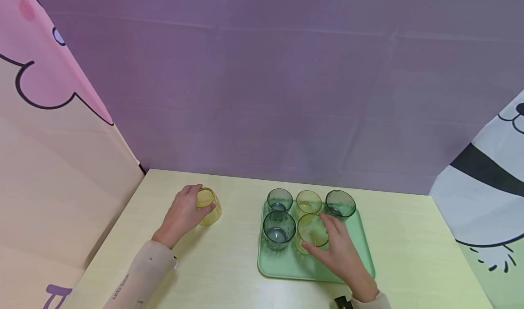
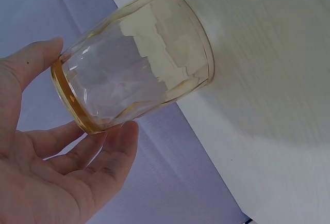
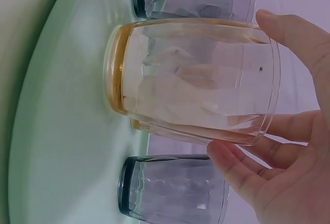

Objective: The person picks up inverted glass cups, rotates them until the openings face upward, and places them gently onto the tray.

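On the left of the table, a yellow-tinted drinking glass (image 1: 212,214) stands upside down, its thick amber base up. My left hand (image 1: 182,214) holds it by the base end, thumb on one side and fingers on the other, as the left wrist view shows on the same glass (image 2: 139,53). Over the green tray (image 1: 282,270), my right hand (image 1: 340,253) grips a second yellow glass (image 1: 309,230) near its rim. In the right wrist view this glass (image 3: 196,74) is upright, its amber base close to the tray surface.
Around the right hand's glass, the tray carries a dark glass (image 1: 278,230) at front left, another dark glass (image 1: 279,200) behind it, a yellow glass (image 1: 308,201) at back middle and a dark glass (image 1: 340,203) at back right. A purple cloth (image 1: 266,95) hangs behind the table.
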`<state>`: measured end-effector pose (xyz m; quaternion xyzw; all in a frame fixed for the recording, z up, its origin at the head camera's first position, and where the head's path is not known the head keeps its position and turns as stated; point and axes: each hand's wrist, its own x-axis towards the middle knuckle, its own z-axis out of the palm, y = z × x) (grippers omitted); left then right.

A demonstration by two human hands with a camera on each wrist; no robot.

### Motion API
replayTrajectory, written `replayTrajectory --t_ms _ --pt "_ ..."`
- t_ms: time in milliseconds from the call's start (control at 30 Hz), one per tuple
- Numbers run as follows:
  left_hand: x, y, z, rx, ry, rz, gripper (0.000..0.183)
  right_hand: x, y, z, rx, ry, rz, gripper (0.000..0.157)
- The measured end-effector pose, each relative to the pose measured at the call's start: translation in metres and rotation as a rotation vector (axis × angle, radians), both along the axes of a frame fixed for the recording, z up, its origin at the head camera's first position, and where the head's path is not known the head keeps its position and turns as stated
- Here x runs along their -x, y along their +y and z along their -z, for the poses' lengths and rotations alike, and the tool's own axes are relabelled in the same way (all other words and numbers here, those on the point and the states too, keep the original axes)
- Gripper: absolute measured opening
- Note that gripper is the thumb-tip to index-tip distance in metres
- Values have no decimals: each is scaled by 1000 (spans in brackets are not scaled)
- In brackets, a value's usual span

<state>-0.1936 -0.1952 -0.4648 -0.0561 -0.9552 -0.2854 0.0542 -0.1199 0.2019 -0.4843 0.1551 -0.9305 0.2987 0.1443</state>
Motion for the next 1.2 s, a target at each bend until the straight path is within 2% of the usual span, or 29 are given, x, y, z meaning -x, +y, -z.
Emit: replayTrajectory --t_ms 367,800,1200 --pt "1 -1 3 2 21 -2 70 0 -1 2 -2 0 1 84" --pt "1 0 2 8 17 -11 68 0 -2 5 -26 52 -14 85" --pt "-10 -1 -11 -26 46 -28 70 -1 -3 0 -33 52 -12 84"
